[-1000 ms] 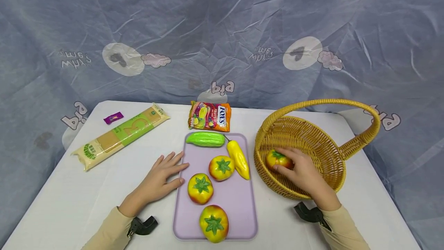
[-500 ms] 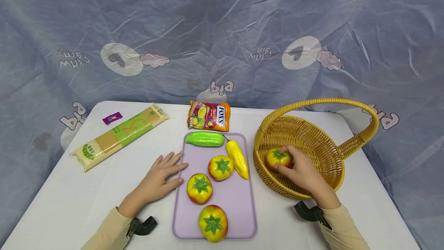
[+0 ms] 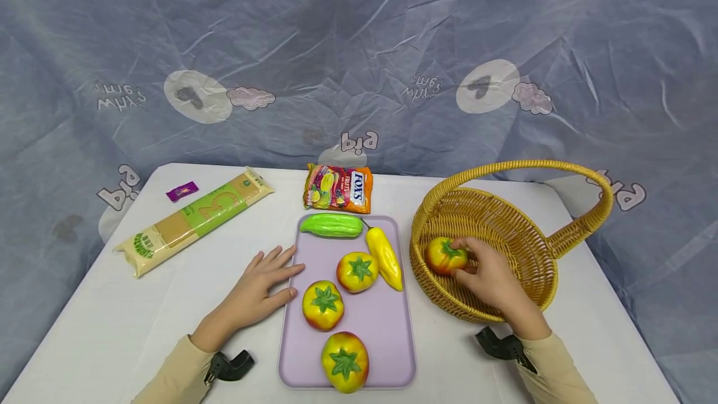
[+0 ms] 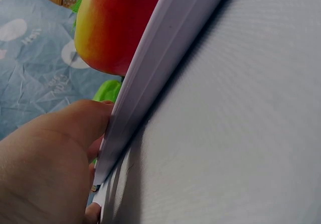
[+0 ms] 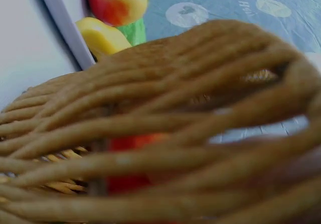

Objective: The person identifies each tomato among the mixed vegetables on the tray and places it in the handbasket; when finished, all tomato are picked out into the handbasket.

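Observation:
In the head view my right hand (image 3: 488,273) reaches into the wicker basket (image 3: 541,295). Its thumb and index fingertips are right at the edge of a yellow-red toy tomato (image 3: 443,259) with a green star-shaped top, which lies against the basket's left inner wall. A gap shows between the palm and the toy tomato. My left hand (image 3: 255,295), fingers spread, rests at the left rim of the lilac tray (image 3: 381,354). From the left wrist, the thumb (image 4: 85,121) shows against the tray's edge. Basket weave (image 5: 150,88) covers most of the right wrist view, hiding that hand.
Several toy tomatoes (image 3: 323,305), a green ridged toy vegetable (image 3: 332,225) and a yellow toy pepper (image 3: 384,259) lie on the tray. Behind it is a candy bag (image 3: 338,189). A long noodle packet (image 3: 196,220) and a purple wrapper (image 3: 182,191) lie left. The basket handle (image 3: 521,165) arches up.
The toy tomato in the basket has shifted slightly left and tilted. My right thumb and fingers have drawn back from around it to its right edge. The left hand stays at the tray.

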Demonstrator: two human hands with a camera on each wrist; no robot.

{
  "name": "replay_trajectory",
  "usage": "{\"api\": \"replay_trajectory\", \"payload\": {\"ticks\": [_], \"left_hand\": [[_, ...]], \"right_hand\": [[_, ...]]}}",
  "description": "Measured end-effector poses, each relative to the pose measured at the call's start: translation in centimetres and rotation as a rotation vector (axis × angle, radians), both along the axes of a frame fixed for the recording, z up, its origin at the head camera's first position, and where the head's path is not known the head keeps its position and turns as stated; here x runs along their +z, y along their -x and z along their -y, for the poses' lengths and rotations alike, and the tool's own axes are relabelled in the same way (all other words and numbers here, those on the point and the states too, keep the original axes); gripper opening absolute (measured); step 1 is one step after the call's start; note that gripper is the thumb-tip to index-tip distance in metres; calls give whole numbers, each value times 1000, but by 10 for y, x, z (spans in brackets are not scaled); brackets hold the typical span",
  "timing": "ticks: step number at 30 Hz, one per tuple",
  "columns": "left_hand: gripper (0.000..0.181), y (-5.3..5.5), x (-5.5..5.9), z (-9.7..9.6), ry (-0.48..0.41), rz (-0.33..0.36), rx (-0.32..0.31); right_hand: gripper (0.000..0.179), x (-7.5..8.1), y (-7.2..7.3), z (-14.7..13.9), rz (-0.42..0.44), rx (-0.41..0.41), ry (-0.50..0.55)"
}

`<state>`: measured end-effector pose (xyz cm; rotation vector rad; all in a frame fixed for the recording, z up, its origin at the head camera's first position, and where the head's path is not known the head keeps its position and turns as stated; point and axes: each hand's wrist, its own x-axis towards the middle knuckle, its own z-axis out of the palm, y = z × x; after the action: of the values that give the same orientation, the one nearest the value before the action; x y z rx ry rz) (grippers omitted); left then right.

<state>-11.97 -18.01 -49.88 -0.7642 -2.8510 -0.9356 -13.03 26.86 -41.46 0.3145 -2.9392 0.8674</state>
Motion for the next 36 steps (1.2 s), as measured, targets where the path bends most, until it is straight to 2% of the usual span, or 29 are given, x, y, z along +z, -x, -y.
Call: {"api": "replay_trajectory", "payload": {"ticks": [6, 15, 24, 29, 36], "left_hand": [[46, 0, 0, 0, -2, -2, 2], [45, 1, -2, 0, -4, -16, -1], [45, 1, -4, 1, -3, -18, -3], [45, 1, -4, 1, -8, -22, -3], [45, 2, -4, 1, -10, -24, -8]], "right_hand": [[40, -4, -2, 4, -36, 27, 2], [40, -3, -2, 3, -23, 27, 17], [46, -2, 2, 3, -83, 27, 10], [46, -2, 2, 3, -69, 24, 47], [48, -1, 1, 2, -82, 23, 29]]}}
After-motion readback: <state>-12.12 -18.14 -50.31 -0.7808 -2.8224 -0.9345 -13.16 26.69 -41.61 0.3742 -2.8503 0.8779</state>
